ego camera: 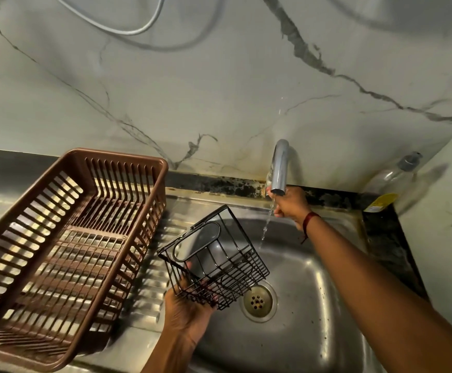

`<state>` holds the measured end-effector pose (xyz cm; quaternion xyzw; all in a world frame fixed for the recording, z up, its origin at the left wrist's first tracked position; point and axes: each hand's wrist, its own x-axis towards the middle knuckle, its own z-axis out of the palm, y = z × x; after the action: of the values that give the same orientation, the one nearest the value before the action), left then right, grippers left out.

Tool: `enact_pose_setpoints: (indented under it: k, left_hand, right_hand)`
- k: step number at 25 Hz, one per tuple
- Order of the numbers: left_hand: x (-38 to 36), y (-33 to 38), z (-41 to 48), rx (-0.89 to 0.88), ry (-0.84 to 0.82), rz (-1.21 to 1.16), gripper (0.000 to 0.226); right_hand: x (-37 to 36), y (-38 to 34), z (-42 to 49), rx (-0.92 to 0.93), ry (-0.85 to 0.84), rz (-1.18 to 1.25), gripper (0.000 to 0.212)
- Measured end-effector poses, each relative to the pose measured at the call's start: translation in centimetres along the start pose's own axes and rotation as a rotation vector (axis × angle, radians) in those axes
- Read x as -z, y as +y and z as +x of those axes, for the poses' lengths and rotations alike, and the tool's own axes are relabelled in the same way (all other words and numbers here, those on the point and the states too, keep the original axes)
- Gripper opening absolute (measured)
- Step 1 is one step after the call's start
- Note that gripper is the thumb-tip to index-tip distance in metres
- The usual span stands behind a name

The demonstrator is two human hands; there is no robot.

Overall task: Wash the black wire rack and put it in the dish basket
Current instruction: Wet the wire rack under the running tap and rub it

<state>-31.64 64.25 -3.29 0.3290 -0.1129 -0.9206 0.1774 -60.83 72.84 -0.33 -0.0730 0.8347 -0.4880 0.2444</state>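
Note:
My left hand grips the black wire rack by its lower corner and holds it tilted above the steel sink, left of the water. My right hand reaches behind the chrome tap, fingers curled at its base. A thin stream of water runs from the spout into the basin and does not touch the rack. The brown plastic dish basket stands on the ribbed drainboard to the left, with nothing in it.
The drain sits just below the rack. A clear bottle with a yellow label leans in the back right corner. A marble wall rises behind the sink, with a grey hose hanging high on it.

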Motion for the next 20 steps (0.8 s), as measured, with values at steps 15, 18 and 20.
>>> enact_pose_setpoints:
  k: [15,18,20]
  left_hand:
    - [-2.7,-2.6,-3.3,0.065,0.082,0.167,0.035]
    - [-1.8,-3.2,-3.0,0.067,0.115,0.201,0.009]
    - [-1.1,-3.5,-2.6,0.043,0.049,0.247,0.037]
  right_hand:
    - [2.6,12.8,-20.2,0.067,0.193,-0.100,0.021]
    - [3.7,11.4,-21.6,-0.095,0.144,0.328,0.013]
    - [4.8,9.6,-21.9,-0.200,0.054,0.498,0.033]
